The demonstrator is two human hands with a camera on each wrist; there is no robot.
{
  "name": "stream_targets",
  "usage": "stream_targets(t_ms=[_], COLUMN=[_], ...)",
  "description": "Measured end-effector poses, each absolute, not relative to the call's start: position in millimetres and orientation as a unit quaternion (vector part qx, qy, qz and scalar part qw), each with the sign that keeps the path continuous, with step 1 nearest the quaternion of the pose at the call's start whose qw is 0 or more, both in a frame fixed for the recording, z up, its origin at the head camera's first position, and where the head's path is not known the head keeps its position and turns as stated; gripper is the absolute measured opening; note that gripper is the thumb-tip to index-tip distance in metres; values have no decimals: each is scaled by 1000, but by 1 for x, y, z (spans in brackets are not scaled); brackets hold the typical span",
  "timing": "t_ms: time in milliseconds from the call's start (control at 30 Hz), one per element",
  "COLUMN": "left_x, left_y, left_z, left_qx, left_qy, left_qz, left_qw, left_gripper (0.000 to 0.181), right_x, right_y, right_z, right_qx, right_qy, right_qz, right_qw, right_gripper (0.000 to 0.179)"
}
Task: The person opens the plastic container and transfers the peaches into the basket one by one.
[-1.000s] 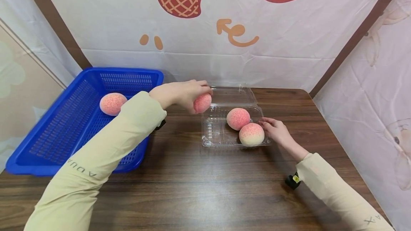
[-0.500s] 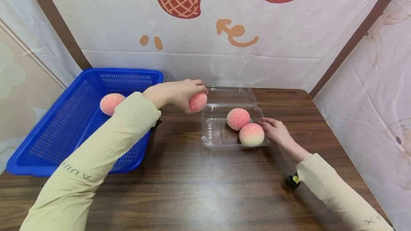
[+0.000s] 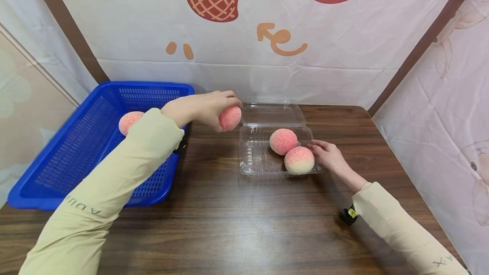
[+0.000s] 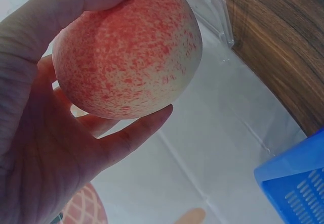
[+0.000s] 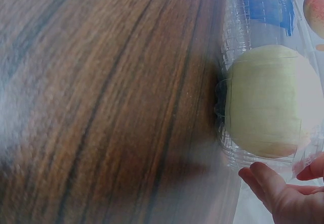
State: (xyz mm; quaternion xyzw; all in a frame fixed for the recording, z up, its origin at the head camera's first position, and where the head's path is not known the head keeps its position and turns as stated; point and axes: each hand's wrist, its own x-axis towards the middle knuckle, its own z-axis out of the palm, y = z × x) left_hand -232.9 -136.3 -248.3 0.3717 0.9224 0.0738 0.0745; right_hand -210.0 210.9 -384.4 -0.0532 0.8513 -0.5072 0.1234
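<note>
My left hand (image 3: 202,107) grips a pink-speckled peach (image 3: 230,118) above the table, between the blue basket and a clear plastic clamshell box (image 3: 252,169). In the left wrist view the thumb lies over the peach (image 4: 131,57) and the fingers curl behind and below it. Two peaches sit together in the right part of the box: a pink one (image 3: 283,141) and, nearer, a paler one (image 3: 299,160). With its fingertips, my right hand (image 3: 331,157) pinches the box's right edge. The right wrist view shows the pale peach (image 5: 263,102) through the box wall.
A blue plastic basket (image 3: 38,202) stands at the left, with another peach (image 3: 129,122) inside, partly covered by the left sleeve. The box's raised lid (image 3: 273,113) leans back toward the printed cloth wall (image 3: 229,71). Brown wood tabletop (image 3: 237,224) lies in front.
My left hand has drifted left with the peach, away from the box toward the basket. The right hand, the box and its two peaches have stayed in place.
</note>
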Motion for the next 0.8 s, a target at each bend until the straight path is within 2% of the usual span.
stream_targets(t_ms=[800], left_x=[-234], left_y=[-154], left_z=[-242], left_qx=[351], left_qy=[929], left_qz=[99], left_qw=[61], left_gripper=[67], right_x=[-210], right_y=[211], right_z=[-384], right_qx=[-56], right_qy=[852], right_qz=[-505], right_qw=[125], right_gripper=[45])
